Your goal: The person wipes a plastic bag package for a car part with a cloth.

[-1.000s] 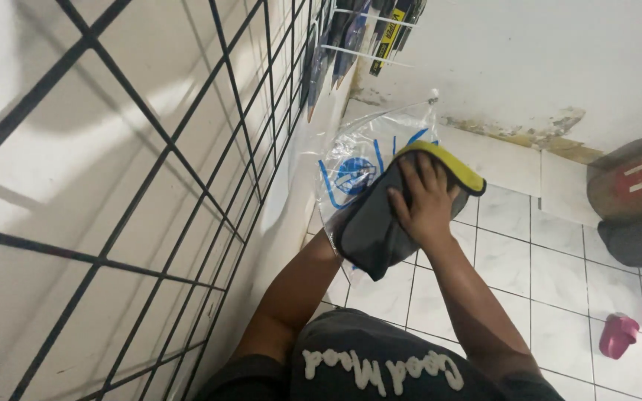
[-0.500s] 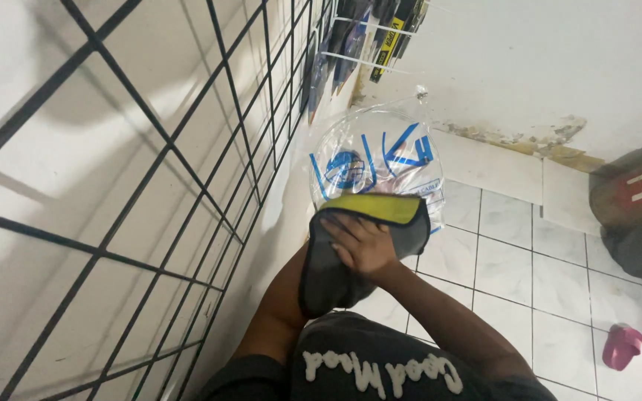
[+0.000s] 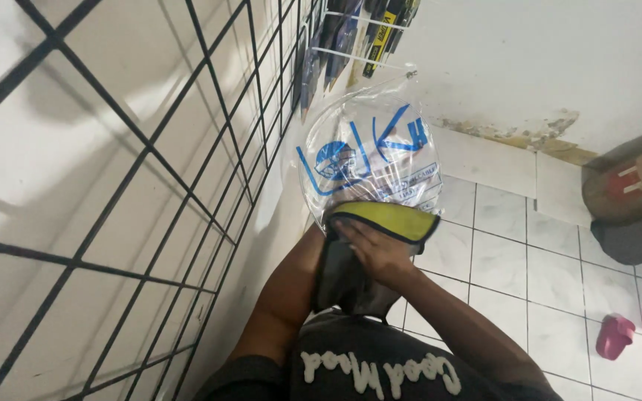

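A clear plastic bag [image 3: 369, 152] with blue print stands up in front of me, its lower edge tucked into a folded cloth [image 3: 380, 220] that is yellow on top and dark grey underneath. My right hand [image 3: 375, 252] lies flat over the cloth and grips it against the bag. My left forearm [image 3: 284, 293] runs up beneath the cloth. The left hand itself is hidden behind the grey fold, so I cannot see its fingers. My dark shirt fills the bottom of the view.
A black wire grid panel [image 3: 135, 193] covers the white wall on the left, with packaged items [image 3: 351, 30] hanging at its top. White floor tiles [image 3: 514, 260] lie below. A grey and brown bag [image 3: 633, 200] and pink slippers [image 3: 633, 327] sit at the right.
The cloth and bag came closer to my body and the bag now stands taller and more spread out. My right hand shifted down over the cloth.
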